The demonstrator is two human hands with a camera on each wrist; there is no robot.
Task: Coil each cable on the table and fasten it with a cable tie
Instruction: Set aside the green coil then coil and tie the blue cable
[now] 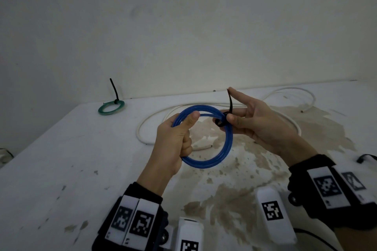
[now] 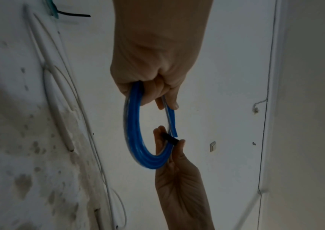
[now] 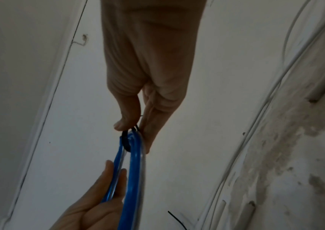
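Observation:
A blue cable coil (image 1: 222, 153) (image 2: 136, 137) (image 3: 133, 179) is held above the table. My left hand (image 1: 179, 138) (image 2: 153, 87) grips the coil's left side, thumb along its top. A black cable tie (image 1: 230, 106) (image 2: 170, 137) (image 3: 126, 142) is looped round the coil's right side, its tail standing up. My right hand (image 1: 251, 120) (image 3: 137, 123) pinches the tie at the loop between thumb and fingers, with the index finger raised along the tail. A loose white cable (image 1: 155, 120) lies sprawled on the table behind. A green coil (image 1: 111, 108) with a black tie sits at the far left.
The white table (image 1: 61, 169) is stained brown in the middle and right. It meets a plain wall at the back. A black strap (image 1: 366, 158) lies at the right edge. White marker blocks (image 1: 273, 216) sit at the near edge.

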